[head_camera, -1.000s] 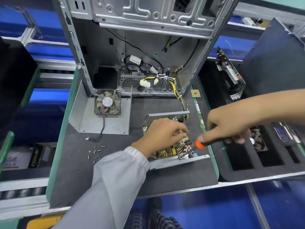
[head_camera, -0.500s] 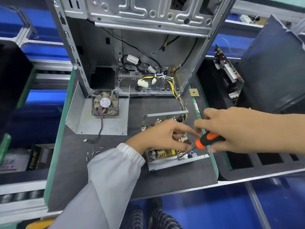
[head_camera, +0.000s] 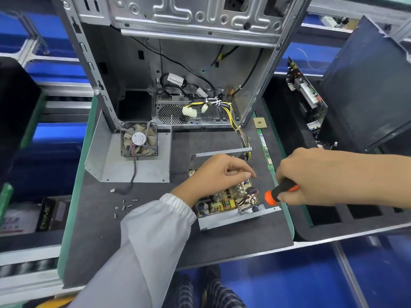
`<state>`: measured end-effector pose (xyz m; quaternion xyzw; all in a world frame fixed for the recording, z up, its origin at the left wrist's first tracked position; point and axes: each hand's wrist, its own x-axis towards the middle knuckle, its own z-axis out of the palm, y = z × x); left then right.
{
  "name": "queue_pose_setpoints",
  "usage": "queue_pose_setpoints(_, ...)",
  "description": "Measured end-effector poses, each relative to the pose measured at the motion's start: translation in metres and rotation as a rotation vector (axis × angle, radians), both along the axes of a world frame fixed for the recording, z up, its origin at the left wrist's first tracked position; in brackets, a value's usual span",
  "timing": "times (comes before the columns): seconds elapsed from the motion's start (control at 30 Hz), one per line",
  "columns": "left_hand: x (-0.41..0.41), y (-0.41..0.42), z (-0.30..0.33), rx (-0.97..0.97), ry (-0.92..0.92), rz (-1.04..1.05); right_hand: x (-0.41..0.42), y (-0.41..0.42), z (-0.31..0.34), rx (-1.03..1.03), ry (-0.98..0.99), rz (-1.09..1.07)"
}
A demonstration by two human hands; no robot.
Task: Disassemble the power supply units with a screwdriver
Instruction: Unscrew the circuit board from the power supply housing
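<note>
A dark grey mat covers the surface (head_camera: 222, 241), which has a green edge and stands over a blue floor. At the back an empty metal case (head_camera: 178, 63) stands upright with its side open, a bundle of yellow and black wires (head_camera: 231, 116) trailing out of it toward the front. A bent metal cover (head_camera: 133, 165) lies on the left with a fan (head_camera: 139, 138) resting on it, and loose screws (head_camera: 124, 206) are scattered just in front. To the right is a black foam tray (head_camera: 333, 221), with a circuit board (head_camera: 307, 101) leaning upright behind it.

The PSU (head_camera: 224, 201) sits open near the front middle of the mat, its board and coils exposed. The left arm, in a white sleeve (head_camera: 151, 241), reaches in from below — the left hand (head_camera: 218, 174) lies on top of the PSU with fingers curled down onto its parts; whether it pinches anything I cannot tell. The right arm comes in bare from the right. The right hand (head_camera: 311, 176) is wrapped around the black-and-orange handle of the screwdriver (head_camera: 280, 192), which slants down-left toward the PSU's right front corner — its tip is hard to make out among the parts.
</note>
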<state>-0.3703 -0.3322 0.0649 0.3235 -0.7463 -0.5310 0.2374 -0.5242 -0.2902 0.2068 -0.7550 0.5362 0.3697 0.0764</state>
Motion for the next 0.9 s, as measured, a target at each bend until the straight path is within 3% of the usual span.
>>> queue_pose_setpoints(0.4, -0.005, -0.003, -0.001, -0.096, -0.159, -0.021, 0.011, 0.001, 0.000, 0.107, 0.043, 0.011)
queue_pose_setpoints(0.63, -0.010, -0.004, -0.005, -0.164, -0.224, -0.010, 0.024, -0.019, -0.002, 0.319, -0.096, -0.399)
queue_pose_setpoints(0.9, -0.009, -0.003, -0.005, -0.164, -0.235, -0.013, 0.013, 0.000, -0.004, 0.153, 0.085, 0.234)
